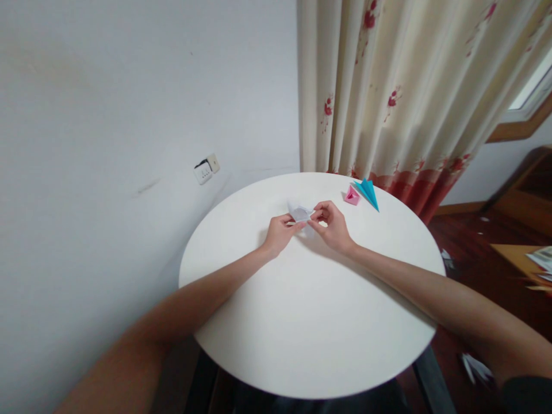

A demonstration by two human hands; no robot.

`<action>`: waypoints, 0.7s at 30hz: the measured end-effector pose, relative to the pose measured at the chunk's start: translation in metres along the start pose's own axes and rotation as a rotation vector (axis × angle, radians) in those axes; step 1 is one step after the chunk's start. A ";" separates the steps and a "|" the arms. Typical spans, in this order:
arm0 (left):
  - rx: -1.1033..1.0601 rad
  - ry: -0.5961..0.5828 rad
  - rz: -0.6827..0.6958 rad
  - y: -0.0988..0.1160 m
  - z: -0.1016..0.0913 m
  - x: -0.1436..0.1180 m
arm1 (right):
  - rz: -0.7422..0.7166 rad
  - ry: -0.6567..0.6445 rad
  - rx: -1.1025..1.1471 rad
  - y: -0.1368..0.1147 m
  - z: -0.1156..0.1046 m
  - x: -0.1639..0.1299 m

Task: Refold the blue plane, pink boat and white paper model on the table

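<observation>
Between both hands, just over the far half of the round white table (319, 322), is a folded piece of white paper (301, 213). My left hand (280, 233) pinches its left side between thumb and fingers. On the other side, my right hand (331, 226) grips the paper's right edge with thumb and fingertips. Part of the paper stands up above the fingers, and a bit shows below them. Its exact folded shape is too small to make out.
A pink folded-paper piece (352, 195) and a blue paper plane (368, 193) lie near the table's far right edge. Behind them hangs a flowered curtain (388, 86). A wall socket (203, 172) is at the left. Papers (541, 261) rest on a wooden surface at the right.
</observation>
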State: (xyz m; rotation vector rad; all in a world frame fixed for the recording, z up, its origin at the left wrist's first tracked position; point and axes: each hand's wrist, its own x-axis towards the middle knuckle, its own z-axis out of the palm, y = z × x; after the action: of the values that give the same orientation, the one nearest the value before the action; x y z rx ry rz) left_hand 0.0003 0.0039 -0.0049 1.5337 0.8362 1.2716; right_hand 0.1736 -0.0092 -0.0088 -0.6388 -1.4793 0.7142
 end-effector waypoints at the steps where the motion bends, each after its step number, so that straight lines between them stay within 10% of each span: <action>1: 0.022 0.022 0.002 -0.001 0.000 0.000 | -0.021 0.002 -0.022 -0.001 0.001 -0.001; 21: -0.082 -0.083 -0.084 -0.005 0.004 -0.003 | -0.158 -0.010 -0.275 -0.022 0.003 -0.004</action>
State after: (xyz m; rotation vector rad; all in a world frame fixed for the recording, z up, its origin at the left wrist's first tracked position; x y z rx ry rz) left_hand 0.0037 0.0020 -0.0101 1.4613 0.7780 1.1598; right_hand 0.1714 -0.0270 0.0055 -0.7172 -1.6326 0.3960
